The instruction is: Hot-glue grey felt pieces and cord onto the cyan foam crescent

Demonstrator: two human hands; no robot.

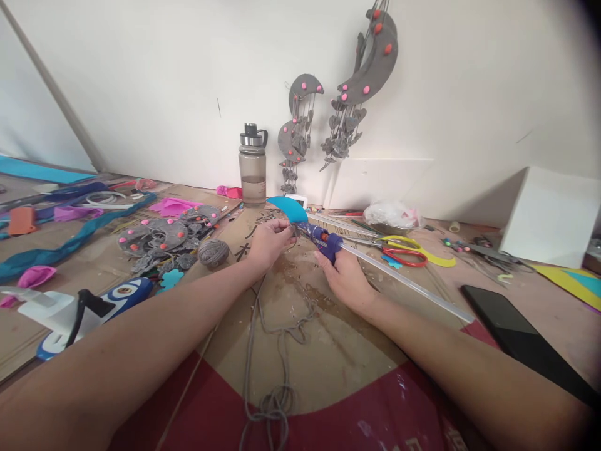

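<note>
- Gripping a blue glue gun (pixel 327 241), the right hand (pixel 345 275) is closed around its body, with a long clear glue stick (pixel 408 283) trailing back from the gun toward the right, past the wrist.
- The gun's long axis runs from lower right to upper left, so its nozzle points at the left hand (pixel 268 241), which sits just beside the tip.
- The left hand is pinched shut on the lower edge of a blue crescent piece (pixel 287 208); grey yarn (pixel 282 326) seems to meet the fingers there too, though the exact contact is too small to tell.
- The crescent piece lies up and to the left of the right hand's grip, almost touching the nozzle, and the left hand is clearly the nearer one to it.
- The yarn trails down the cardboard work surface (pixel 328 351) toward the person, ending in a loose tangle.
- A ball of grey yarn (pixel 213 252) rests left of the left hand, next to grey felt crescents with pink dots (pixel 154 237).
- Red-handled scissors (pixel 404 255) lie right of the gun, a dark phone (pixel 507 326) farther right, and a water bottle (pixel 253 166) stands against the wall behind the hands.
</note>
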